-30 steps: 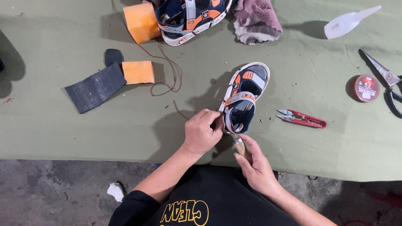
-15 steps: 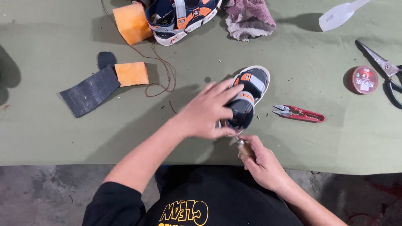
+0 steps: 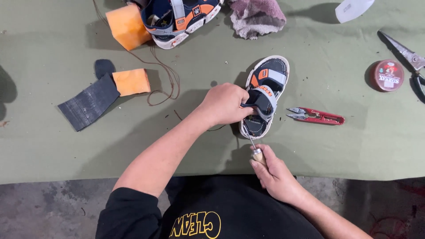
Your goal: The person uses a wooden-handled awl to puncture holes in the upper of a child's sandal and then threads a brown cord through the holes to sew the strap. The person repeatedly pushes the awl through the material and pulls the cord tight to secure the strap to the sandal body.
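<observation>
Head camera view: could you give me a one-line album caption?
Left hand grips a small navy-and-orange strapped sandal on green cloth-covered table; right hand holds wooden-handled awl at its heel.

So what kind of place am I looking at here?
Likely a shoe-repair or shoemaking bench: a sandal being worked with an awl, red thread snips and large scissors on a green-covered table.

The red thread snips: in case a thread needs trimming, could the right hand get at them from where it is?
Probably yes. The red thread snips lie alone on the green table, just beyond the right hand, nothing between. But that hand holds a wooden-handled awl.
</observation>
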